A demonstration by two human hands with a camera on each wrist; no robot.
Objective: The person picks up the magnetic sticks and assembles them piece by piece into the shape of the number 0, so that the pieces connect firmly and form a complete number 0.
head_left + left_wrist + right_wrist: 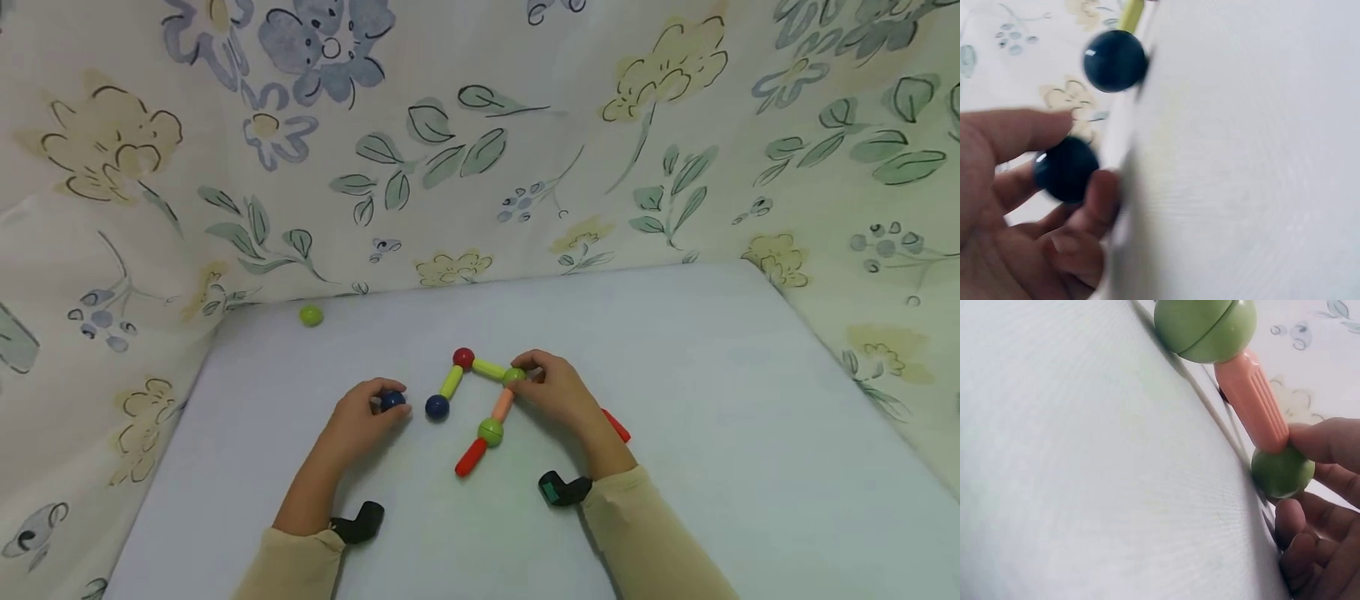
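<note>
A: What's nearest?
B: A red stick (471, 457), joined to a green ball (491, 431) and a peach stick (502, 404)

A: The hands?
B: Left hand (365, 422) pinches a dark blue ball (392, 401) on the table (712, 433); right hand (558, 392) has fingertips clamped on the chain's upper green ball (513, 376)

A: Farther back?
B: A loose green ball (311, 315) by the floral cloth (480, 133)

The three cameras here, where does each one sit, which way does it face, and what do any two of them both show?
Head: worn on the head, looks forward and down at the table; shows both forearms, left hand and right hand.
Left wrist: low by the tabletop, looks along it; shows fingers pinching a blue ball.
Right wrist: low by the tabletop; shows fingers holding a green ball on a pink stick.
Shared: head and left wrist both show that held blue ball.
</note>
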